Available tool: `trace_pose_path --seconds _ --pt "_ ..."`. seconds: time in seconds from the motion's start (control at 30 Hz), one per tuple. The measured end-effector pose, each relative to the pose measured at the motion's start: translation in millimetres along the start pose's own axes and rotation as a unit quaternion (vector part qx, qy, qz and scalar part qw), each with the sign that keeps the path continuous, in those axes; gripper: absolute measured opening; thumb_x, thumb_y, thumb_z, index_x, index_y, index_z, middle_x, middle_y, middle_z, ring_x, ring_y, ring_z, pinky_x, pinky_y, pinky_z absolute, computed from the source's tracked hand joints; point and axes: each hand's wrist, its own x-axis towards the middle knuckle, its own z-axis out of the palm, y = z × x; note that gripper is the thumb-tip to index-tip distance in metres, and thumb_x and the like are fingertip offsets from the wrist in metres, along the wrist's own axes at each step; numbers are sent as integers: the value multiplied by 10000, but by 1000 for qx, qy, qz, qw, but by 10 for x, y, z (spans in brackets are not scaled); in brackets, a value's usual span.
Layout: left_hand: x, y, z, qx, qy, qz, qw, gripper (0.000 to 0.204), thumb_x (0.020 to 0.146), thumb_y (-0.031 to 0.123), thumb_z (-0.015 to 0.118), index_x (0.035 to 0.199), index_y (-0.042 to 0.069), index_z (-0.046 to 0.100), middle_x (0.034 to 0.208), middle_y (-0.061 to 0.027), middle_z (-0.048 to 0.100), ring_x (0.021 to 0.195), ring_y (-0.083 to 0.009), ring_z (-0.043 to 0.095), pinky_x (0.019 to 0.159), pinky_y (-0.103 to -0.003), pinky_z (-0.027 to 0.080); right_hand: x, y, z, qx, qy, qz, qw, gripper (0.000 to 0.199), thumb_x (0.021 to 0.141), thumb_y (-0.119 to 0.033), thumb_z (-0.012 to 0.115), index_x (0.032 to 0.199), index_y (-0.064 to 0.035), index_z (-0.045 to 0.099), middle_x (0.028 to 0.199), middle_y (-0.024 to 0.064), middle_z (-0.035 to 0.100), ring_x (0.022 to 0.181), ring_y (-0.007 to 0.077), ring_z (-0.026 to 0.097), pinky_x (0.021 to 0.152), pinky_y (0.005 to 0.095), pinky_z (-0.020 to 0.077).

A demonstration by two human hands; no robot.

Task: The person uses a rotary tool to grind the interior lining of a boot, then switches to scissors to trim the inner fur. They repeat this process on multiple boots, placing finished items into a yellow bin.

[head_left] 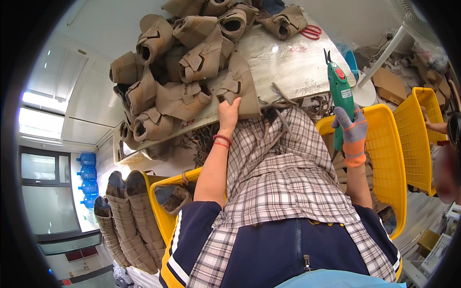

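Left hand (228, 111) grips tan boot (238, 86); gloved right hand (353, 132) holds green cutter (341, 98).

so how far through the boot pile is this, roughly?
Done, apparently: tan boots stacked in rows lower left. In hand: the left hand grips one boot at the table edge, while the gloved right hand holds green electric scissors upright. Left: a large heap of boots on the table. Trimmed scraps hang below the edge. Likely well short of finished.
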Motion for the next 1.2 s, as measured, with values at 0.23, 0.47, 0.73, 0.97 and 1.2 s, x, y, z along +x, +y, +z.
trace_pose_path --seconds 0.23,0.47,0.73,0.97,1.2 --pt "16 816 -606 -439 -112 -239 859 413 830 322 662 1070 -2 572 1038 -67 609 941 -171 567 836 -332 442 -24 -5 -15 -11 -35 -6 999 255 805 -112 666 1007 12 573 698 16 558 577 89 497 542 226 397" --pt "80 1056 -1341 -708 -148 -248 645 396 907 119 474 1259 -57 424 1280 -205 483 1193 -325 465 1020 -462 365 -47 21 193 -135 -119 -98 979 530 711 -165 778 1166 -14 551 915 64 651 772 91 595 664 236 495" --pt "120 928 -1551 -752 -133 -294 574 307 912 87 432 1166 -75 492 1201 -227 537 1134 -347 505 992 -487 393 11 5 371 -336 -136 -350 864 645 609 -319 817 1150 -54 585 792 144 654 642 256 637 575 312 505" --pt "141 903 -1541 -749 -88 -328 570 288 912 84 425 1143 -66 509 1182 -219 552 1108 -347 522 975 -482 410 16 -49 305 -438 -143 -447 767 654 603 -363 802 1147 -72 583 660 95 602 553 244 585 522 330 475" --pt "143 881 -1371 -728 -91 -354 580 279 912 88 427 1123 -70 517 1171 -219 559 1099 -343 531 965 -477 419 37 -21 273 -424 -153 -463 763 648 608 -362 799 1133 -50 586 624 93 589 517 239 571 509 325 464"
